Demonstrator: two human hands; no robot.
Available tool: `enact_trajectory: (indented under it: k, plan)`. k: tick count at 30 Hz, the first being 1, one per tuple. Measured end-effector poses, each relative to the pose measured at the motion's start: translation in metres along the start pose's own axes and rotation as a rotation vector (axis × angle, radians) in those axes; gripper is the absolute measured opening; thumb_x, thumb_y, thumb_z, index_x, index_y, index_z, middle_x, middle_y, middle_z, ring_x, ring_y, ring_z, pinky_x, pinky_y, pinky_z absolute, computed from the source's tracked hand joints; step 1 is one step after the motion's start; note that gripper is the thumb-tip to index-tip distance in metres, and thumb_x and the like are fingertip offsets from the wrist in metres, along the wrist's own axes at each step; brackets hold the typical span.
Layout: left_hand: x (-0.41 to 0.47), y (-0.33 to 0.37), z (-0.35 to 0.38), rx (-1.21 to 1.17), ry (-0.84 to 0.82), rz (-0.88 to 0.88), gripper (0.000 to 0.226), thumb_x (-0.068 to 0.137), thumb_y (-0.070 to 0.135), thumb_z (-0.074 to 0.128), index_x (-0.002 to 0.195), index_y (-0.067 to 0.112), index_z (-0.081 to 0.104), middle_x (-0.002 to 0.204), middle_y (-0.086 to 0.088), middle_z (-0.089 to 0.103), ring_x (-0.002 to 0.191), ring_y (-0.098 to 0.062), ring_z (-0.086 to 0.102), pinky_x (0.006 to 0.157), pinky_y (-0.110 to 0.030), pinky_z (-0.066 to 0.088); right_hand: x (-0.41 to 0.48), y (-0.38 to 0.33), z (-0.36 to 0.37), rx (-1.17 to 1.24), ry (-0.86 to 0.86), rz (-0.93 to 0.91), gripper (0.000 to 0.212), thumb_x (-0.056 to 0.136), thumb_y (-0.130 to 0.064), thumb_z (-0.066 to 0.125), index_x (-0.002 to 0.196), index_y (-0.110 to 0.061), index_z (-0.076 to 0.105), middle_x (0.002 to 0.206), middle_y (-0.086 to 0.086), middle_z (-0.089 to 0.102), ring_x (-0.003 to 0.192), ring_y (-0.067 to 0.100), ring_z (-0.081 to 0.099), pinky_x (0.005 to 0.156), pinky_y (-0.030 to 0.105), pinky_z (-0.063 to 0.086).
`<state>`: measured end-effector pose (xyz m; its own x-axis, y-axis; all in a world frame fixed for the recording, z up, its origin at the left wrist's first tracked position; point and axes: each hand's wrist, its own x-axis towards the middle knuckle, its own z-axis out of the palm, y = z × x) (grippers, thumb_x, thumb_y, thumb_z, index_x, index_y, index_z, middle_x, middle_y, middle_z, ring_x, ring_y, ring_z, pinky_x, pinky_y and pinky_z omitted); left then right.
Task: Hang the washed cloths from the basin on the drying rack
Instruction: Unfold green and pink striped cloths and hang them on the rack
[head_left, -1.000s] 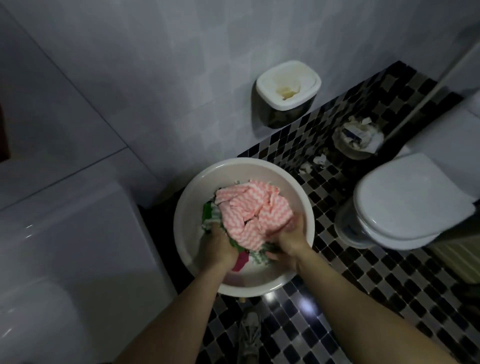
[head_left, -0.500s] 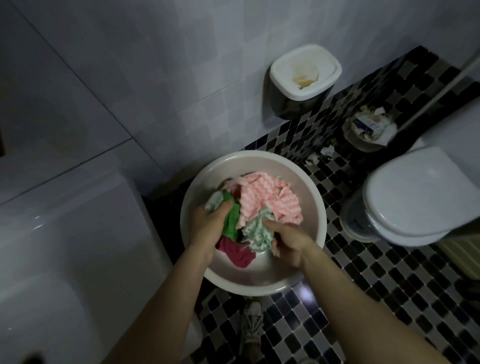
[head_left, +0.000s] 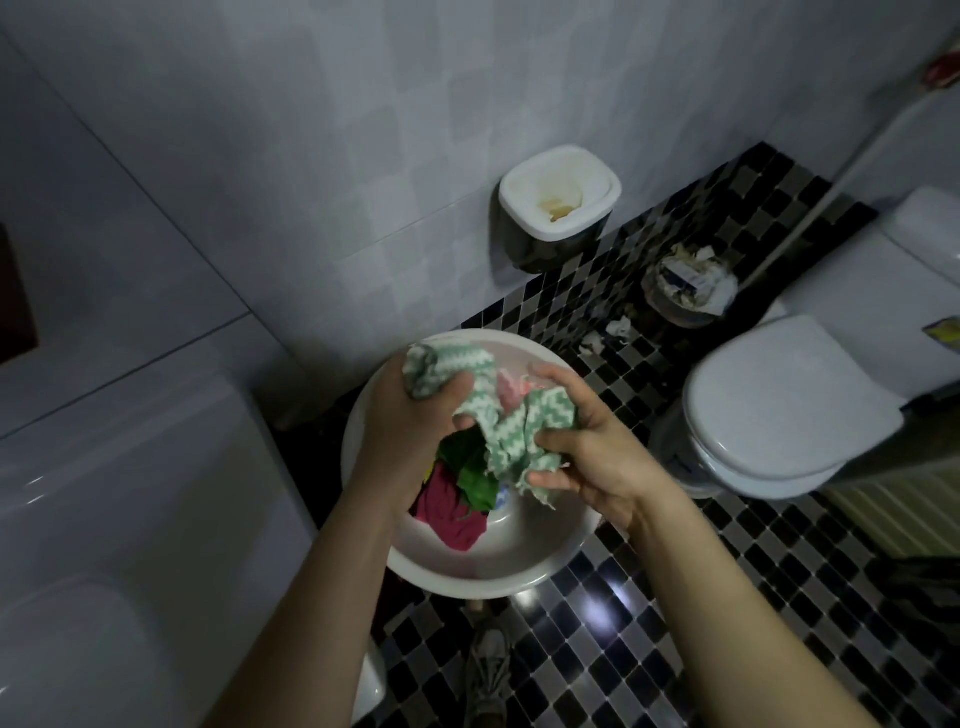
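Cloth in green zigzag (head_left: 506, 439) stretches sideways over the basin (head_left: 519, 551), left hand (head_left: 410, 436) and right hand (head_left: 592, 457) each clutching one end.

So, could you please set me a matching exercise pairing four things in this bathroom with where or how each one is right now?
Things:
1. green-and-white cloth
2. magenta cloth
3. toilet lid
4. waste bin

States:
A. lying in the basin
B. down, closed
C. on the tiled floor, full of paper
D. gripped by the left hand and the right hand

Pairs: 1-D, 2-A, 3-B, 4-C.
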<state>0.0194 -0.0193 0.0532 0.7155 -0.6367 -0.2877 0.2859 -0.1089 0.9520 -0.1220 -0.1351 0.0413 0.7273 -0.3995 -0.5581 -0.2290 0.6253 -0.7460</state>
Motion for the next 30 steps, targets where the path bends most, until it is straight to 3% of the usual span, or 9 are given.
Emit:
enact_trajectory:
  k: [4,7,10,14,18,23,26,28,30]
  plan:
    - [-0.011,0.018,0.013,0.346,-0.122,0.134,0.012,0.087,0.015,0.066,0.097,0.019,0.07,0.089,0.0,0.075,0.083,-0.016,0.072,0.071,-0.034,0.06,-0.013,-0.015,0.011,0.062,-0.121,-0.067,0.033,0.086,0.0,0.061,0.116,-0.015,0.064,0.117,0.013,0.064,0.096,0.029,0.069,0.064,0.028,0.061]
    - [-0.018,0.029,0.016,0.408,-0.272,0.143,0.019,0.086,0.011,0.066,0.1,0.022,0.072,0.091,0.0,0.076,0.086,-0.017,0.072,0.08,-0.04,0.058,-0.019,-0.025,0.014,-0.156,-0.098,-0.147,0.059,0.072,-0.026,0.076,0.127,-0.023,0.055,0.109,0.003,0.068,0.09,0.017,0.07,0.07,0.027,0.055]
    - [-0.021,0.034,0.013,0.4,-0.373,0.097,0.016,0.092,0.018,0.062,0.097,0.027,0.075,0.091,-0.001,0.076,0.088,-0.021,0.073,0.086,-0.048,0.056,-0.025,-0.028,0.019,-0.277,-0.071,-0.178,0.057,0.069,-0.035,0.081,0.119,-0.019,0.061,0.109,0.009,0.072,0.098,0.028,0.07,0.081,0.039,0.056]
    - [-0.023,0.036,0.015,0.463,-0.235,0.2,0.014,0.085,0.019,0.072,0.077,0.03,0.074,0.069,0.007,0.073,0.064,-0.009,0.069,0.065,-0.03,0.054,-0.033,-0.03,0.024,-0.22,-0.003,-0.205,0.012,0.081,-0.025,0.073,0.091,-0.018,0.072,0.082,0.001,0.073,0.075,0.015,0.066,0.059,0.024,0.05]
    - [-0.029,0.043,0.016,0.556,-0.153,0.241,0.017,0.076,0.029,0.08,0.064,0.029,0.068,0.051,0.018,0.058,0.048,-0.001,0.05,0.053,-0.019,0.042,-0.046,-0.03,0.02,-0.149,0.024,-0.127,0.02,0.072,-0.028,0.08,0.085,-0.015,0.075,0.083,0.013,0.066,0.073,0.026,0.055,0.06,0.029,0.042]
    - [-0.036,0.056,0.016,0.373,-0.118,0.175,0.012,0.078,0.04,0.076,0.071,0.03,0.076,0.073,-0.004,0.074,0.072,-0.018,0.07,0.076,-0.043,0.057,-0.064,-0.027,0.008,-0.073,0.085,-0.061,0.009,0.077,-0.015,0.073,0.071,-0.009,0.068,0.082,0.018,0.062,0.072,0.028,0.056,0.063,0.03,0.042]
    - [-0.045,0.068,0.024,0.236,-0.089,0.127,0.019,0.081,0.038,0.073,0.071,0.023,0.076,0.072,-0.002,0.074,0.072,-0.022,0.072,0.074,-0.043,0.059,-0.08,-0.025,0.008,-0.06,0.084,-0.071,0.028,0.07,-0.014,0.073,0.092,0.002,0.066,0.095,0.025,0.061,0.086,0.035,0.055,0.072,0.035,0.044]
    - [-0.053,0.079,0.03,0.061,-0.056,0.085,0.023,0.088,0.029,0.068,0.068,0.017,0.071,0.066,-0.001,0.072,0.063,-0.017,0.069,0.064,-0.034,0.058,-0.097,-0.022,0.002,0.002,0.136,-0.078,0.005,0.08,-0.008,0.065,0.082,-0.004,0.067,0.092,0.017,0.067,0.083,0.029,0.062,0.076,0.036,0.052]
    - [-0.056,0.087,0.031,-0.006,-0.006,0.106,0.024,0.092,0.026,0.063,0.072,0.014,0.066,0.061,0.004,0.068,0.057,-0.011,0.065,0.055,-0.026,0.054,-0.109,-0.019,-0.01,0.105,0.146,-0.067,0.01,0.081,-0.011,0.062,0.088,-0.007,0.068,0.093,0.012,0.069,0.086,0.024,0.064,0.082,0.038,0.054]
